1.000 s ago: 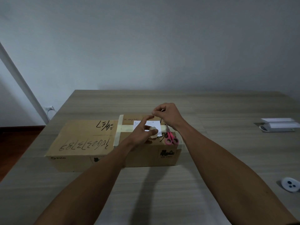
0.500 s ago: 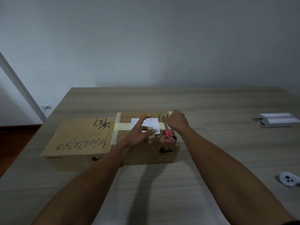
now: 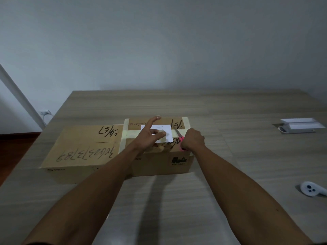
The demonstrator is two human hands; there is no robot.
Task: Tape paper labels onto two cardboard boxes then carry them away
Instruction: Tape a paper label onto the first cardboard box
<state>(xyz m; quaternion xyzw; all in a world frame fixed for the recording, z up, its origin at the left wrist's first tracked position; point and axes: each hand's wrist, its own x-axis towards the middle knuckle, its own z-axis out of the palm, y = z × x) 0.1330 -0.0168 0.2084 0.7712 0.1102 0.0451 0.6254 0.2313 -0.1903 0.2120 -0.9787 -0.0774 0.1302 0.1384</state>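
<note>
Cardboard box on the right, brown and strapped with pale tape, sits on the grey wood-grain table touching a second, wider brown cardboard box with black marker scrawl on its left. White paper label lies on the right box's top. Left hand rests on the label: index finger straight out toward the far edge, thumb and curled fingers pinching a roll of beige tape. Right hand fisted round pink-handled scissors, blades angled toward the label's right edge.

Step, likely: cutting the tape strip for the first label; wider box has no label yet. Next needs a clean snip with the label held flat, then the strip pressed down.

Farther right: white round controller, flat white device.
</note>
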